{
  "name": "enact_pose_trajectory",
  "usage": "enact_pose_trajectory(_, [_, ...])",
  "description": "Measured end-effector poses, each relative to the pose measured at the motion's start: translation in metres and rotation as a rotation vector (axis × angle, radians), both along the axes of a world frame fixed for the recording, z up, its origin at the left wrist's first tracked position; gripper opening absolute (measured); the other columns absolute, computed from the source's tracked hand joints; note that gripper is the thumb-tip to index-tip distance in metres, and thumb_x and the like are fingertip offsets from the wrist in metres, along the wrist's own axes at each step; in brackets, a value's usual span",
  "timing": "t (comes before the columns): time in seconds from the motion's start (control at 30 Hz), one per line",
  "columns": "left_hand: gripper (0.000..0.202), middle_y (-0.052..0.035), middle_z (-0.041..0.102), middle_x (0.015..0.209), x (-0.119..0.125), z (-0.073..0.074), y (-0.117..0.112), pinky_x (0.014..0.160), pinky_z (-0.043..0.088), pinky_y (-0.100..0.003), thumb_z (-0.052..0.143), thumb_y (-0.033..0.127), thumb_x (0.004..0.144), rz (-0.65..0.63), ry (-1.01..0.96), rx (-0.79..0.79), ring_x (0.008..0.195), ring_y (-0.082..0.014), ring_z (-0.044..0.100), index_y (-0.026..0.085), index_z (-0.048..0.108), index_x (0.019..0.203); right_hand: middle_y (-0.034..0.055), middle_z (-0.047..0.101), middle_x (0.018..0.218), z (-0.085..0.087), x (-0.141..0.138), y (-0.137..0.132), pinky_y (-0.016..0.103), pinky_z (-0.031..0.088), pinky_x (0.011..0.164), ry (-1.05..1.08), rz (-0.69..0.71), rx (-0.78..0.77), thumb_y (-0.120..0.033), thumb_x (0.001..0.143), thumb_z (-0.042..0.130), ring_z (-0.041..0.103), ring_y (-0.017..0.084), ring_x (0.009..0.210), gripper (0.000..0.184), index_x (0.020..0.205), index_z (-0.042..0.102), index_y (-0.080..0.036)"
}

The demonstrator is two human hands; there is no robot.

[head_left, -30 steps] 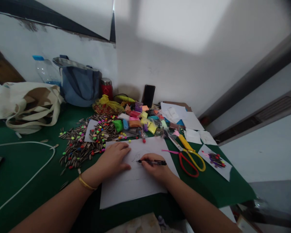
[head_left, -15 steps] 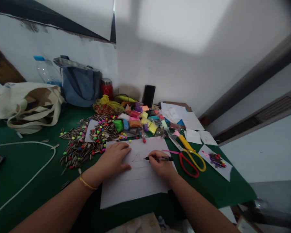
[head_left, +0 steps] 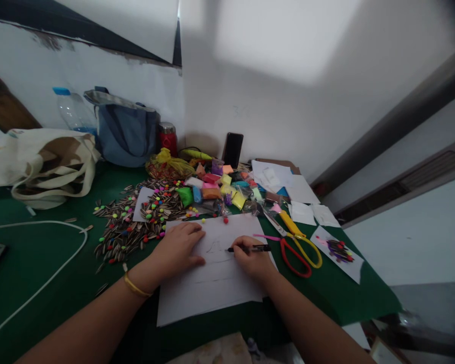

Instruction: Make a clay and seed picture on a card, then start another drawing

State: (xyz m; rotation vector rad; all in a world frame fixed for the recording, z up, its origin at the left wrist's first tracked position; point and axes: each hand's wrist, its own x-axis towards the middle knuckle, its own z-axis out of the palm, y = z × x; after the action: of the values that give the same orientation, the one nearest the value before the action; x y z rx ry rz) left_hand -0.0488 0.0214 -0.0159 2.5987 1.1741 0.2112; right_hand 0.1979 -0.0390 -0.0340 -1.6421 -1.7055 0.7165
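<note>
A sheet of white paper [head_left: 212,290] lies in front of me on the green table, with thin pen lines and a small sketch near its upper middle. My left hand [head_left: 180,247] rests flat on the paper's left side, fingers and thumb apart. In my right hand [head_left: 250,258], a black pen [head_left: 260,247] is pinched, its tip at the paper just right of the sketch. Scissors [head_left: 296,245] with red and yellow handles lie beside my right hand. Left of the paper spreads a heap of striped sunflower seeds [head_left: 117,242] mixed with small coloured balls.
Behind the paper are coloured clay packets [head_left: 211,193], a yellow net bag [head_left: 167,164] and a leaning phone [head_left: 233,149]. A decorated card [head_left: 337,253] lies right. Bags [head_left: 127,131], a red flask [head_left: 167,139] and a bottle [head_left: 74,111] stand back left; a white cable [head_left: 56,273] curves at left.
The small sketch has a little more line on its right side. The pen tip has shifted very slightly; my left hand stays in place.
</note>
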Motion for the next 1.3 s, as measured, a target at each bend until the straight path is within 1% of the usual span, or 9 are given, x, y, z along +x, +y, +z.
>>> enact_pose_trajectory(0.2, [0.064,-0.0115,0.054,0.137,-0.0005,-0.0005,0.0001,0.106,0.036,-0.046,0.076,0.048,0.071,0.000,0.003,0.001,0.127,-0.0324,0.046,0.024,0.059,0.128,0.0013,0.069,0.074,0.0010,-0.0005,-0.0001,0.026,0.045,0.061,-0.003,0.007,-0.015,-0.023,0.081,0.054,0.061,0.017,0.068,0.015,0.079,0.069,-0.021])
enact_pose_trajectory(0.43, [0.065,-0.0119,0.053,0.137,0.0001,0.0014,-0.0006,0.105,0.037,-0.046,0.077,0.048,0.071,-0.007,0.012,0.010,0.127,-0.0324,0.046,0.023,0.059,0.127,0.0016,0.070,0.077,-0.0009,-0.0004,-0.0001,0.026,0.046,0.066,-0.002,0.012,-0.010,-0.021,0.081,0.054,0.063,0.017,0.074,0.015,0.079,0.069,-0.020])
enact_pose_trajectory(0.57, [0.065,-0.0116,0.054,0.137,0.0000,0.0013,-0.0002,0.106,0.037,-0.045,0.077,0.048,0.070,-0.010,0.017,0.017,0.127,-0.0317,0.046,0.022,0.059,0.128,0.0012,0.069,0.076,0.0007,-0.0005,-0.0001,0.025,0.045,0.064,-0.021,0.031,-0.017,-0.020,0.081,0.054,0.062,0.016,0.072,0.016,0.078,0.070,-0.020])
enact_pose_trajectory(0.73, [0.065,-0.0116,0.054,0.136,-0.0001,0.0006,0.0000,0.106,0.037,-0.045,0.078,0.048,0.070,-0.003,0.013,0.014,0.126,-0.0324,0.047,0.023,0.060,0.127,0.0010,0.069,0.075,0.0024,-0.0008,-0.0004,0.024,0.044,0.063,0.013,0.040,-0.035,-0.020,0.080,0.055,0.062,0.016,0.072,0.015,0.078,0.070,-0.020])
enact_pose_trajectory(1.0, [0.064,-0.0113,0.054,0.137,-0.0002,0.0006,-0.0001,0.106,0.036,-0.045,0.077,0.048,0.071,0.000,0.002,0.010,0.127,-0.0322,0.046,0.023,0.060,0.127,0.0020,0.070,0.076,0.0013,-0.0013,0.0005,0.026,0.045,0.067,0.005,-0.002,-0.006,-0.021,0.080,0.054,0.063,0.018,0.075,0.016,0.078,0.070,-0.020])
enact_pose_trajectory(1.13, [0.065,-0.0114,0.053,0.137,0.0002,0.0013,-0.0004,0.106,0.037,-0.045,0.077,0.048,0.071,-0.003,0.009,0.007,0.127,-0.0320,0.046,0.023,0.059,0.128,0.0017,0.069,0.075,0.0003,-0.0013,0.0002,0.026,0.045,0.065,0.010,-0.021,-0.021,-0.023,0.081,0.054,0.062,0.017,0.072,0.016,0.079,0.070,-0.020])
enact_pose_trajectory(1.3, [0.066,-0.0119,0.054,0.137,0.0000,0.0007,-0.0003,0.105,0.038,-0.046,0.077,0.048,0.071,-0.007,0.017,0.023,0.126,-0.0322,0.047,0.022,0.059,0.128,0.0012,0.070,0.076,-0.0002,-0.0009,0.0005,0.025,0.045,0.064,0.017,0.010,-0.032,-0.022,0.081,0.054,0.062,0.016,0.072,0.017,0.078,0.070,-0.020])
